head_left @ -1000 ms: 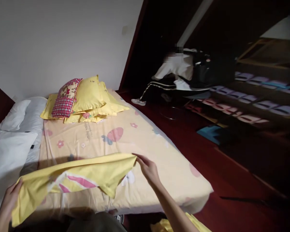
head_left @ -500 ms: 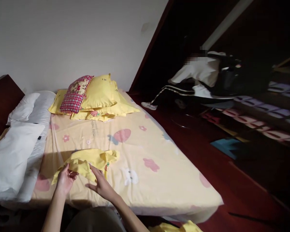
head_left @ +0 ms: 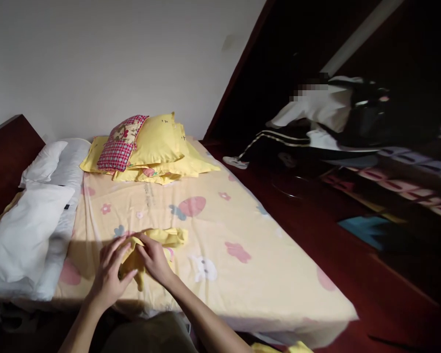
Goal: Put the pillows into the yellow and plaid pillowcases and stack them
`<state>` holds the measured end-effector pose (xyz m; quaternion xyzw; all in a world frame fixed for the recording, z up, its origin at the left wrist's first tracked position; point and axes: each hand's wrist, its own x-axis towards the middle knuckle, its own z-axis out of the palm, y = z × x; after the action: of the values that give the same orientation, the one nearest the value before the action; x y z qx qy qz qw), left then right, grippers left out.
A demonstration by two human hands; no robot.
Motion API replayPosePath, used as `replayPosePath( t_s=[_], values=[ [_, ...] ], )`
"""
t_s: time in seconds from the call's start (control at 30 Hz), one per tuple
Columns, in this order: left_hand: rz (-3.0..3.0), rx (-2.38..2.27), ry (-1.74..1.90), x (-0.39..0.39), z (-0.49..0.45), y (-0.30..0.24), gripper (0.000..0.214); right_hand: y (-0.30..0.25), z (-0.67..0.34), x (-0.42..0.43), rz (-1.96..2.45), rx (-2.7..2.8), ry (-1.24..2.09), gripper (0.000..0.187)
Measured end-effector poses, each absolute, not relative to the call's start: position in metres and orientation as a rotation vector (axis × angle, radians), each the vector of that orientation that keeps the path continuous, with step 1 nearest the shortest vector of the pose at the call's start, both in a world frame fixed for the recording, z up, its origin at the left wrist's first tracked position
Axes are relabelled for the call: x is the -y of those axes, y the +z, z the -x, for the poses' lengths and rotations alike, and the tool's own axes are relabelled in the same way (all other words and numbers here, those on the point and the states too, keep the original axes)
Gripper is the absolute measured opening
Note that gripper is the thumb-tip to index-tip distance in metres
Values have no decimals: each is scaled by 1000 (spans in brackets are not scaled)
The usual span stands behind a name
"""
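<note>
A crumpled yellow pillowcase (head_left: pixel 169 237) is bunched between my two hands above the near part of the bed. My left hand (head_left: pixel 112 267) curves around its left side, fingers bent over the cloth and thumb on the near side. With bent fingers, my right hand (head_left: pixel 152 255) grips the bunched edge from the right. One part of the cloth hangs down between the hands, and another part stretches to the right over the sheet. The fingertips of both hands nearly meet, partly hiding the fabric.
White pillows (head_left: pixel 33 230) lie along the bed's left side by the dark headboard (head_left: pixel 12 162). A plaid cushion (head_left: pixel 119 147) leans on yellow pillows (head_left: pixel 158 139) at the far end. Beyond the printed sheet (head_left: pixel 264 279), a person (head_left: pixel 316 110) sits low at right, near rows of shoes (head_left: pixel 400 184).
My hands have come together, and the pillowcase, spread wider before, is now gathered between them. My left hand has moved right and over the cloth. The view has shifted slightly left.
</note>
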<state>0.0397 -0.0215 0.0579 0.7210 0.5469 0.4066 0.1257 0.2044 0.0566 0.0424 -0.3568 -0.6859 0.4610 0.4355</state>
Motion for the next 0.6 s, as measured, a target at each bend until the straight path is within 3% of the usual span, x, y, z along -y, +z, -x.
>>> replayPosePath(
  t_s=[0.07, 0.17, 0.27, 0.4, 0.6],
  values=[
    [-1988, -1661, 1412, 16, -44, 55, 21, 42, -201, -56, 842, 1833, 1069, 18],
    [-1605, -1835, 1673, 8, -42, 58, 24, 37, -204, -57, 756, 2002, 962, 19],
    [-1461, -1850, 1694, 3, -36, 76, 24, 21, -214, -58, 783, 2128, 867, 25],
    [-1469, -1893, 1723, 6, -28, 105, 12, -15, -228, -57, 1006, 2143, 727, 33],
    [-1688, -2107, 1951, 16, -5, 141, 15, -56, -261, -57, 1293, 1944, 529, 41]
  ],
)
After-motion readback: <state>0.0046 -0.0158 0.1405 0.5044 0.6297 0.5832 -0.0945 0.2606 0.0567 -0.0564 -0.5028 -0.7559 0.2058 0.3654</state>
